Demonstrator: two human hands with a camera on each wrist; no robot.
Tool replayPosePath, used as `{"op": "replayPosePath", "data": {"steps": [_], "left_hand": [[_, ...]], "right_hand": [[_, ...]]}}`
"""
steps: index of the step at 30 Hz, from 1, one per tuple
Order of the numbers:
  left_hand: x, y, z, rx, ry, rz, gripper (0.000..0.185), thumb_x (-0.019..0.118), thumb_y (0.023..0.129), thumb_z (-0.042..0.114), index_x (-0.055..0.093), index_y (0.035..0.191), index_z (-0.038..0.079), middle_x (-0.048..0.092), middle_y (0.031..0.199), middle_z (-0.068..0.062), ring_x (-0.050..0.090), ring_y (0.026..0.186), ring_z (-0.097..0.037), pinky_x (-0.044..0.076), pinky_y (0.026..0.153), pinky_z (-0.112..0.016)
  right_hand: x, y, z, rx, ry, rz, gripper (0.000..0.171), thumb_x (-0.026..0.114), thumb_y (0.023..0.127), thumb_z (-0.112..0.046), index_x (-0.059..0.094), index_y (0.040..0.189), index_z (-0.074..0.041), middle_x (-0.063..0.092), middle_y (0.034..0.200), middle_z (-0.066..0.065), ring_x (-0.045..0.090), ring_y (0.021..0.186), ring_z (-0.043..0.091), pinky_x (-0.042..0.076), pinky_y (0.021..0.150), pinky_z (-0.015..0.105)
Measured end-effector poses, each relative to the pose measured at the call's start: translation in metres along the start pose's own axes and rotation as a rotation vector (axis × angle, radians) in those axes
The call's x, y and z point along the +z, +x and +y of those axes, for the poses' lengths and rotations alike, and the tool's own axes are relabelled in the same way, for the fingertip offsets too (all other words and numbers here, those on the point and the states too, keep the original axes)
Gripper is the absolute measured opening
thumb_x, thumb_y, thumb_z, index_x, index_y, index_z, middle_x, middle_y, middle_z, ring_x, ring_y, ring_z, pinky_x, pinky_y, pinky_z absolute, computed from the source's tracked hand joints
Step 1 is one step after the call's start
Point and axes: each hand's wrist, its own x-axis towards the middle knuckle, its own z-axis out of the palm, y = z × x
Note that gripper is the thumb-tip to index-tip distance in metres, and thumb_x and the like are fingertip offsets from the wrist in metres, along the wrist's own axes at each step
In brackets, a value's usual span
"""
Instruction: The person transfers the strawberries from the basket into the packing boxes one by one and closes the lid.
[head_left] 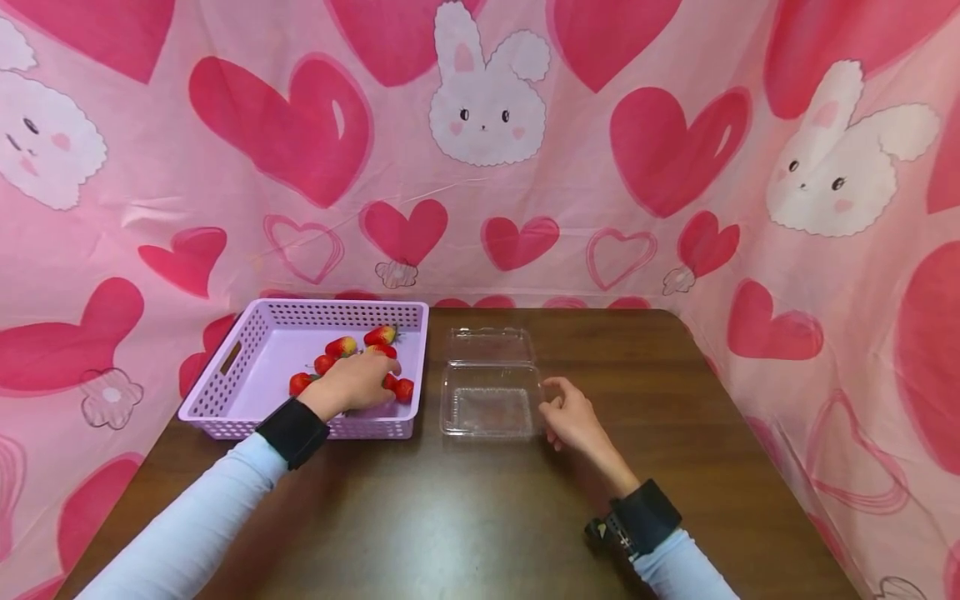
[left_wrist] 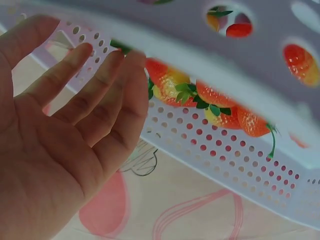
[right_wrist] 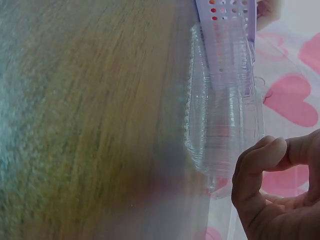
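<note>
A pink cloth (head_left: 525, 167) printed with hearts and rabbits hangs behind and to both sides of a dark brown wooden table (head_left: 487, 517). On the left part of the table stands a shallow lilac basket (head_left: 225, 392) with perforated walls, and just to its right lies a clear plastic box (head_left: 491, 408) with its hinged lid (head_left: 489, 344) folded back flat toward the far edge. Several red strawberries (head_left: 341, 346) with green caps lie inside the basket, toward its right half. The left hand (head_left: 358, 382) reaches over the near wall of the basket and lies among the strawberries; the left wrist view shows its fingers (left_wrist: 100, 90) straight and slightly spread, gripping nothing, with the fruit just beyond the fingertips. The right hand (head_left: 573, 417) rests on the table at the right edge of the clear plastic box, fingers loosely curled and holding nothing; whether a fingertip touches the box wall cannot be determined. Both forearms wear light blue sleeves (head_left: 202, 525) with black wrist bands (head_left: 294, 432).
</note>
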Motion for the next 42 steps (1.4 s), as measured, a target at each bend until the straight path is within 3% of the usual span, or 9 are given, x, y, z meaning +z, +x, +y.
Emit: {"op": "replayPosePath", "data": {"steps": [6, 14, 26, 37, 42], "left_hand": [[0.005, 0.01, -0.001, -0.002, 0.011, 0.037, 0.051, 0.084, 0.087, 0.025, 0.071, 0.133, 0.007, 0.07, 0.12, -0.016, 0.064, 0.102, -0.032, 0.059, 0.084, -0.053], [0.009, 0.019, 0.001, 0.021, 0.032, 0.051, 0.044, 0.085, 0.086, 0.021, 0.075, 0.127, 0.008, 0.071, 0.114, -0.013, 0.065, 0.098, -0.031, 0.058, 0.079, -0.048], [0.01, 0.024, 0.002, 0.042, 0.016, 0.06, 0.044, 0.086, 0.084, 0.021, 0.076, 0.124, 0.007, 0.073, 0.113, -0.015, 0.065, 0.097, -0.033, 0.058, 0.079, -0.051], [0.014, 0.026, 0.005, 0.047, 0.009, 0.046, 0.046, 0.087, 0.083, 0.02, 0.075, 0.125, 0.008, 0.071, 0.118, -0.015, 0.065, 0.105, -0.034, 0.057, 0.088, -0.054], [0.017, 0.028, 0.005, 0.06, 0.005, 0.042, 0.045, 0.088, 0.083, 0.02, 0.076, 0.124, 0.008, 0.073, 0.115, -0.015, 0.066, 0.1, -0.033, 0.057, 0.086, -0.052]], "right_hand": [[0.001, 0.001, 0.002, -0.025, 0.012, -0.006, 0.044, 0.06, 0.097, -0.004, 0.055, 0.141, -0.002, 0.059, 0.065, 0.009, 0.055, 0.044, 0.019, 0.051, 0.042, 0.034], [0.0, 0.001, 0.004, -0.02, 0.016, -0.01, 0.045, 0.06, 0.097, -0.004, 0.055, 0.141, -0.002, 0.058, 0.064, 0.009, 0.055, 0.044, 0.019, 0.051, 0.042, 0.034], [0.001, 0.002, 0.001, -0.03, 0.019, -0.02, 0.045, 0.059, 0.098, -0.005, 0.054, 0.142, -0.003, 0.058, 0.063, 0.009, 0.055, 0.044, 0.021, 0.053, 0.044, 0.035], [0.002, 0.001, 0.001, -0.043, 0.047, 0.0, 0.044, 0.058, 0.097, -0.002, 0.056, 0.141, -0.001, 0.058, 0.062, 0.008, 0.054, 0.043, 0.018, 0.051, 0.042, 0.033], [0.002, -0.001, 0.002, -0.035, 0.046, -0.005, 0.044, 0.057, 0.098, -0.003, 0.055, 0.142, -0.002, 0.058, 0.063, 0.008, 0.053, 0.043, 0.019, 0.05, 0.042, 0.033]]}}
